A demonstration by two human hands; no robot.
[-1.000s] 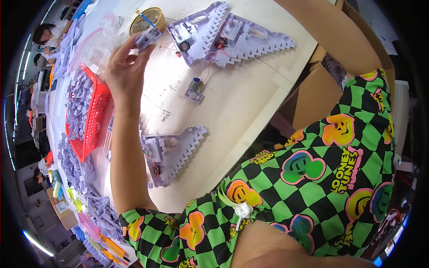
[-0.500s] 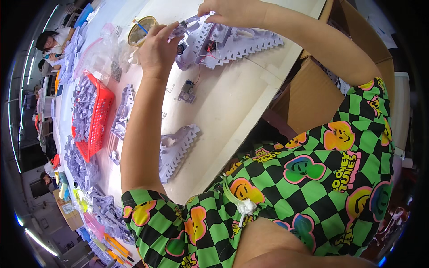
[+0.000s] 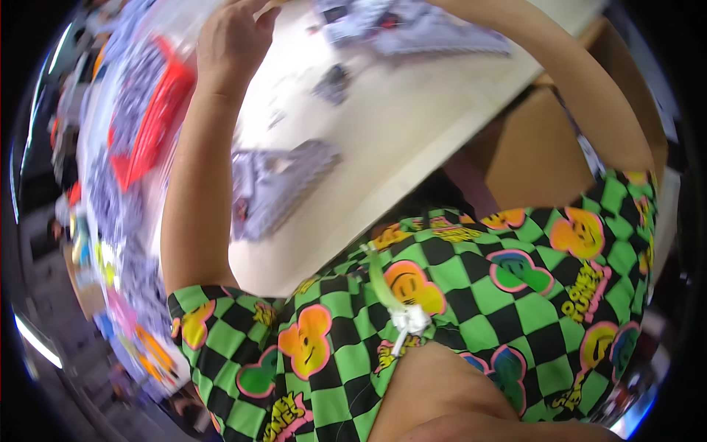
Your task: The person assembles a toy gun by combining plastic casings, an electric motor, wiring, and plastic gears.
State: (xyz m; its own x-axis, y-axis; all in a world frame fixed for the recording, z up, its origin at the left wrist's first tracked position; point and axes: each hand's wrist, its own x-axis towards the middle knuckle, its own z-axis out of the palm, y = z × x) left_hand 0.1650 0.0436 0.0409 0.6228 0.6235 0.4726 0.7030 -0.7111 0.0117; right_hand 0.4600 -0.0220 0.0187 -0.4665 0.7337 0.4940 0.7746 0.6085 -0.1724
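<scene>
Our left hand point(image 3: 234, 46) is half-curled over the far worktop point(image 3: 383, 147), grey toothed panels point(image 3: 438, 35) lying to its right; we cannot tell what it holds, nor our right hand's state.

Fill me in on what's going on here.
A person works at a pale table. Their left hand is at the blurred view's top edge, partly cut off, so whether it holds anything can't be told; the right hand is out of view. Toothed plastic parts lie near the top, another toothed part lies nearer the person, and a small grey unit lies between. A red basket of pale pieces stands to the left.
</scene>
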